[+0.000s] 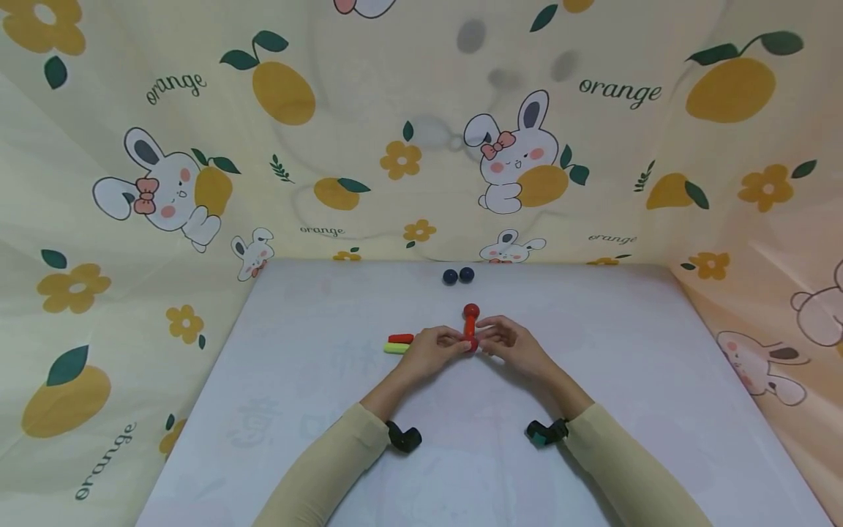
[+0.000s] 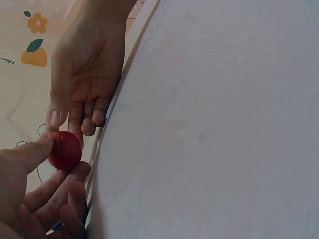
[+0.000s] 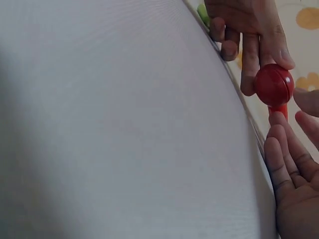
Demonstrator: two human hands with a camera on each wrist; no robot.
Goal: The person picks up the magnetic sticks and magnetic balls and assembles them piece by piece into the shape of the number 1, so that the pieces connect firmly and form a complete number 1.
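A red dumbbell-shaped piece, two balls joined by an orange-red rod [image 1: 470,326], lies lengthwise away from me near the middle of the table. My left hand [image 1: 431,354] pinches its near ball [image 3: 273,84] between thumb and fingers; a seam line runs across that ball. Beyond the fingers, the far ball [image 1: 471,311] shows uncovered. On the other side, my right hand [image 1: 520,348] is close to the near ball and rod, its fingers relaxed and its thumb apart from them. Whether its fingertips touch the piece, I cannot tell.
Left of my left hand lie a red stick [image 1: 400,339] and a lime-green stick [image 1: 396,348], side by side. Two dark blue balls [image 1: 458,276] sit by the back edge of the white table [image 1: 316,300]. A patterned cloth [image 1: 369,95] hangs behind and at the sides.
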